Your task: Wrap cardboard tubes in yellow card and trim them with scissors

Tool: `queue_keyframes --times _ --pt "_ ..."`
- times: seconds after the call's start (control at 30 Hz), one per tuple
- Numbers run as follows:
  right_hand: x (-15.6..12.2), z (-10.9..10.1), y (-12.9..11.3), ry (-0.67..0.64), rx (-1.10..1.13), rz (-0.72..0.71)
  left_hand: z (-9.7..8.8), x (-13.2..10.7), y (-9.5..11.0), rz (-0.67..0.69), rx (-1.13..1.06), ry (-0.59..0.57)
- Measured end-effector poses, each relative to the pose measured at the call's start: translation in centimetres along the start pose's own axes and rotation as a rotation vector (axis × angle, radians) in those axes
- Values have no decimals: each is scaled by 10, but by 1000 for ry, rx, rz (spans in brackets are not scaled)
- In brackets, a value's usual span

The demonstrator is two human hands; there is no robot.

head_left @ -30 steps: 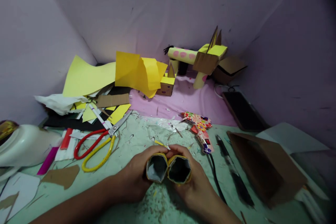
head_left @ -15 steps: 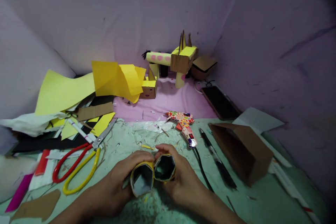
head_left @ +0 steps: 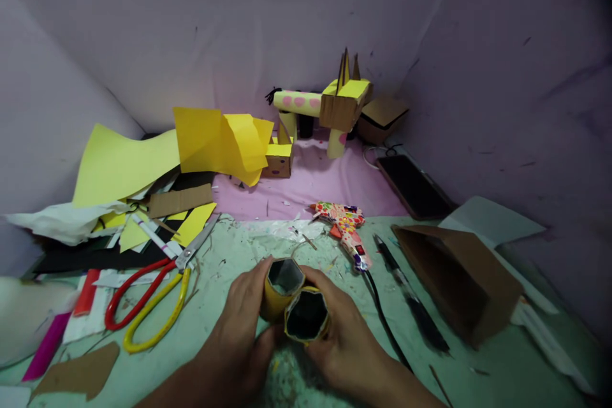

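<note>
My left hand (head_left: 243,325) is wrapped round a yellow paper tube (head_left: 276,298), its hollow end facing up toward me. In my right hand (head_left: 342,325) is a second yellow paper tube (head_left: 306,331), its open end tilted toward me. The two tubes touch side by side, the right one a little nearer to me. Their far ends are hidden. Beyond the hands lies a flower-patterned glue gun (head_left: 343,226) with a black cord (head_left: 382,315). Red-and-yellow-handled scissors (head_left: 179,268) rest to the left.
A spotted cardboard-and-paper animal (head_left: 329,105) stands at the back. Yellow paper sheets (head_left: 201,140) and scraps pile up at left. At right lie a black pen (head_left: 411,296), an open cardboard box (head_left: 478,293) and a phone (head_left: 414,185).
The tubes have tilted and shifted against each other: the left one is now farther away and higher, the right one nearer. The whole view has moved slightly, so the scene sits further right.
</note>
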State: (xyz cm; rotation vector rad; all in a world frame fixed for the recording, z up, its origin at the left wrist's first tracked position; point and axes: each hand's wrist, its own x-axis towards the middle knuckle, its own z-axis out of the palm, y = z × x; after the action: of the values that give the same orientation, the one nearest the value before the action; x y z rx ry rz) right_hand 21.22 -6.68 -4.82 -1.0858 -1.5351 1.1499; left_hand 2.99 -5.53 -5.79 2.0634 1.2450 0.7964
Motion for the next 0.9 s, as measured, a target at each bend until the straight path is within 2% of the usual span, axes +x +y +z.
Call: queue_keyframes --times 0.2,0.27,0.37,0.6,0.7,0.9 --pt "2 -2 0 -39 90 13 -20 10 -2 -18 -265 -171" --pt "0 0 2 -13 92 49 -16 12 -1 22 -305 -167" --pt "-6 1 5 -6 63 121 -6 13 -1 61 -300 -83" --pt "-6 -1 2 -71 46 4 1 6 -1 97 -277 -14" --pt "-3 -1 3 -79 57 -9 -2 6 2 120 -294 -56" --pt "-5 5 12 5 6 23 -9 11 1 216 -288 -132"
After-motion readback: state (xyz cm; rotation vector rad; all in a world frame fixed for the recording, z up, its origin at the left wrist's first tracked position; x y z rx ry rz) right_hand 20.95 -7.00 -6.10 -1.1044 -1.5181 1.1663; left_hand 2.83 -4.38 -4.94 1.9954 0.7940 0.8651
